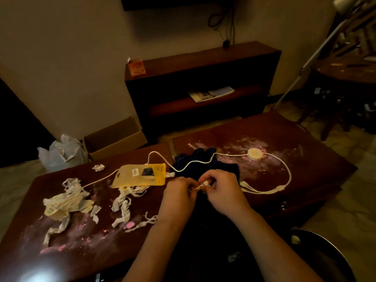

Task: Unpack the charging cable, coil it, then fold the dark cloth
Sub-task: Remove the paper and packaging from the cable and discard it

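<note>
A white charging cable (289,171) lies stretched across two dark tables, with a round white puck (255,154) at the far right and a split of several plug ends near my right hand. Part of it runs over the crumpled dark cloth (205,159) and on to the left under the yellow package pouch (142,175). My left hand (180,193) and my right hand (221,190) meet in front of the cloth. Both pinch a small white strip of wrapping (201,186) between the fingertips.
Torn white wrapping scraps (67,200) litter the left table (85,241). A gap separates it from the right table (305,139). On the floor behind stand a cardboard box (114,137) and a plastic bag (61,153). A dark shelf unit (203,82) lines the wall; a chair stands at right.
</note>
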The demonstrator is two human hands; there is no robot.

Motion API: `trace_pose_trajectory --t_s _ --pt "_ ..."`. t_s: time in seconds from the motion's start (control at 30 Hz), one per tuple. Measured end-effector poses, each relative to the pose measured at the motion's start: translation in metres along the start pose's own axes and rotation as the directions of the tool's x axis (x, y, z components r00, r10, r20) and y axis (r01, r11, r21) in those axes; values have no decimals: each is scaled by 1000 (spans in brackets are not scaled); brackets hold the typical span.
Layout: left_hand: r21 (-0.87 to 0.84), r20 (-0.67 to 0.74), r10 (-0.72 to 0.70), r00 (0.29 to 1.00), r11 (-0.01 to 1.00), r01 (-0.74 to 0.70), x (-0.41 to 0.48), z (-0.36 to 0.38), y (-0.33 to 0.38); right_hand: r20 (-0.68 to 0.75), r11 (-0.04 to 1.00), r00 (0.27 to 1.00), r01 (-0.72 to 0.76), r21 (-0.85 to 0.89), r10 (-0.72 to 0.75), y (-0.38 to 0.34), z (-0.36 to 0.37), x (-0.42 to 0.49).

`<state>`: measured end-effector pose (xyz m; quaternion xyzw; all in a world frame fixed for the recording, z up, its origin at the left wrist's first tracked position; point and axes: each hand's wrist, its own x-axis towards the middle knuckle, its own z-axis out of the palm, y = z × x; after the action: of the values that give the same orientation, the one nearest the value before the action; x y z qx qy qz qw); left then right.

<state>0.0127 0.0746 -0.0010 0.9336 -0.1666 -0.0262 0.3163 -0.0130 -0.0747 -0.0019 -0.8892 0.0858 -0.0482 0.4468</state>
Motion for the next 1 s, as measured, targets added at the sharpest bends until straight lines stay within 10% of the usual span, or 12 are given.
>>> trace_pose_trajectory --t_s 0.3,0.57,1.0 --pt "100 391 123 912 980 -175 12 82 109 -61 933 951 -311 -180 304 78 -106 -63" --pt "62 639 241 730 930 -362 -8 155 187 -75 684 755 -627 -374 651 129 -179 -108" --pt "-63 752 323 574 903 -426 -23 181 201 -73 553 662 -676 -486 746 136 -193 -120"
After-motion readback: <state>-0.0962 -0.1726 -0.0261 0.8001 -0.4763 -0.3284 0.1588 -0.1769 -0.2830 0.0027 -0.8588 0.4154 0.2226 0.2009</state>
